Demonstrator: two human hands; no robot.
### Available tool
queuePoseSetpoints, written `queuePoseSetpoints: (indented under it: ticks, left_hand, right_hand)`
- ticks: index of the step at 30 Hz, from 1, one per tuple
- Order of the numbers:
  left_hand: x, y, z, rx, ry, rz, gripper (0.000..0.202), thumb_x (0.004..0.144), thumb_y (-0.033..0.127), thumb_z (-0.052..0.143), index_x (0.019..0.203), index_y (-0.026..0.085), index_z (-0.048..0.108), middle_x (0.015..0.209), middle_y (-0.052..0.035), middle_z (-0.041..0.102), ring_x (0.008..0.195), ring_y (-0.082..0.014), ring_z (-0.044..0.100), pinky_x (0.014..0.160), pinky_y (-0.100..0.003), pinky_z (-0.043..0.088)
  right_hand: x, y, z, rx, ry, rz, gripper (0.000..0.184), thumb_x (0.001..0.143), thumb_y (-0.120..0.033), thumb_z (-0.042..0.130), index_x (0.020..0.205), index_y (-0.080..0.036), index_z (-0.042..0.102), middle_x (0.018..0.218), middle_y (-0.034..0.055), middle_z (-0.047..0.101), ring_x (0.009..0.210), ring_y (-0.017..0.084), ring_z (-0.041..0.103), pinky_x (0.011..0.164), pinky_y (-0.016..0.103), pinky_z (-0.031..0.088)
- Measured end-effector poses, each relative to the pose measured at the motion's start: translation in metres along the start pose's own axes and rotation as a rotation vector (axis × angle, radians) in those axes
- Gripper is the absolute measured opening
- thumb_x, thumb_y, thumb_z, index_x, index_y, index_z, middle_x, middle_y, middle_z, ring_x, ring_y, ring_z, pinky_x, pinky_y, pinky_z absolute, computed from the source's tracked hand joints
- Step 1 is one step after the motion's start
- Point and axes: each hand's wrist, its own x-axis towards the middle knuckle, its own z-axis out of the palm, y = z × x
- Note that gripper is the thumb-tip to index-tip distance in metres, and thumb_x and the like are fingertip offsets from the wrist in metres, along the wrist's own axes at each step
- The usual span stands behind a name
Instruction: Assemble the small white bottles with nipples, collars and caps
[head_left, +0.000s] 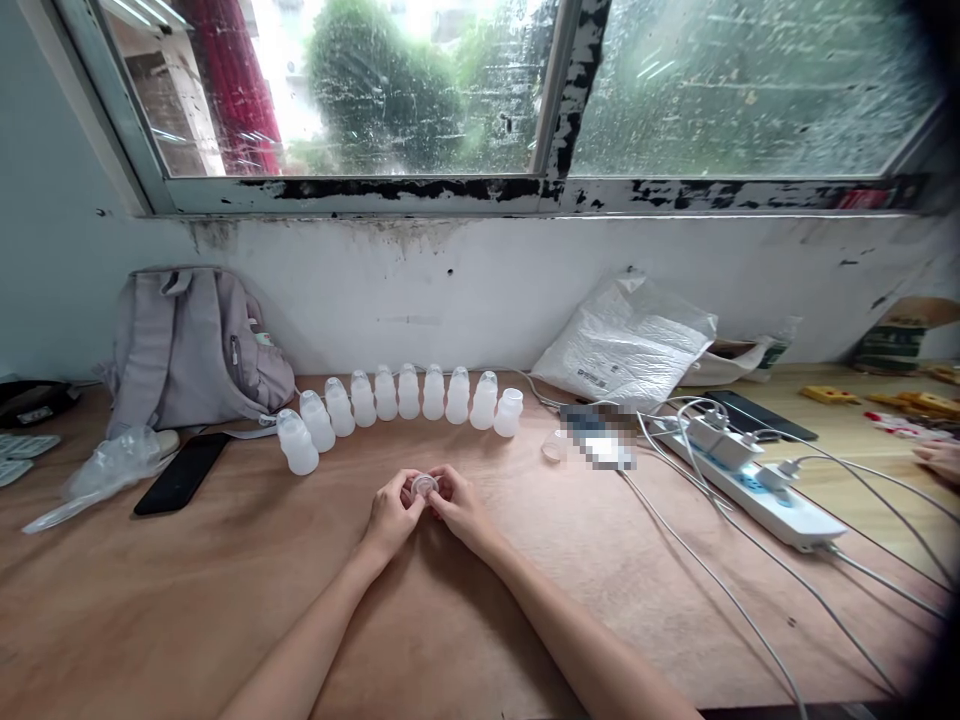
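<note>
My left hand (395, 512) and my right hand (457, 505) meet over the middle of the table, fingers closed around a small translucent ring-shaped bottle part (424, 485). Its rim faces up; the fingers cover its sides. Beyond them, several frosted white baby bottles (408, 392) stand upright in a curved row, most with clear caps on top. At the row's right end, one baby bottle (508, 413) shows an open-looking neck without a dome cap. A clear cap (555, 446) rests on the table to the right of that bottle.
A grey backpack (191, 345), a black phone (182, 474) and a clear plastic bag (112, 470) lie at the left. On the right are a white power strip (757, 490) with trailing cables, a silvery packing bag (626, 340) and a dark flat device (759, 415). Another person's hand (939, 460) shows at the right edge.
</note>
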Motion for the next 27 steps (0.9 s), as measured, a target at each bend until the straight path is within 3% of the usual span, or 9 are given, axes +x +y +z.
queuePoseSetpoints:
  ticks: [5, 11, 17, 27]
  left_hand:
    - [0.0, 0.002, 0.002, 0.004, 0.01, -0.037, 0.018, 0.069, 0.019, 0.051, 0.087, 0.02, 0.055, 0.074, 0.0008, 0.062, 0.06, -0.0117, 0.056, 0.059, -0.022, 0.043]
    - [-0.001, 0.009, 0.0, -0.101, -0.034, -0.051, 0.02, 0.076, 0.031, 0.048, 0.092, 0.02, 0.055, 0.076, -0.0005, 0.064, 0.062, -0.0129, 0.058, 0.06, -0.023, 0.045]
    - [-0.003, 0.012, 0.001, -0.139, -0.029, -0.095, 0.024, 0.079, 0.038, 0.045, 0.088, 0.02, 0.057, 0.074, -0.0015, 0.064, 0.063, -0.0147, 0.059, 0.058, -0.023, 0.046]
    - [-0.009, 0.017, 0.0, -0.04, -0.082, 0.052, 0.017, 0.081, 0.032, 0.043, 0.09, 0.02, 0.052, 0.072, -0.0001, 0.059, 0.059, -0.0121, 0.054, 0.055, -0.021, 0.041]
  right_hand:
    - [0.0, 0.003, 0.0, -0.017, 0.005, 0.016, 0.01, 0.071, -0.02, 0.049, 0.081, -0.019, 0.051, 0.055, -0.0053, 0.051, 0.044, 0.008, 0.045, 0.042, 0.019, 0.038]
    - [-0.001, -0.004, -0.003, 0.048, 0.011, 0.067, 0.013, 0.075, -0.029, 0.048, 0.084, -0.019, 0.051, 0.062, -0.0026, 0.056, 0.042, 0.009, 0.048, 0.038, 0.02, 0.04]
    - [-0.002, -0.011, -0.006, -0.044, 0.035, 0.068, 0.013, 0.074, -0.031, 0.05, 0.077, -0.018, 0.055, 0.057, -0.0027, 0.053, 0.044, 0.009, 0.046, 0.04, 0.02, 0.037]
    - [0.002, -0.011, -0.009, -0.053, 0.063, 0.071, 0.008, 0.064, -0.016, 0.049, 0.065, -0.02, 0.042, 0.055, -0.0062, 0.044, 0.05, 0.009, 0.038, 0.045, 0.019, 0.03]
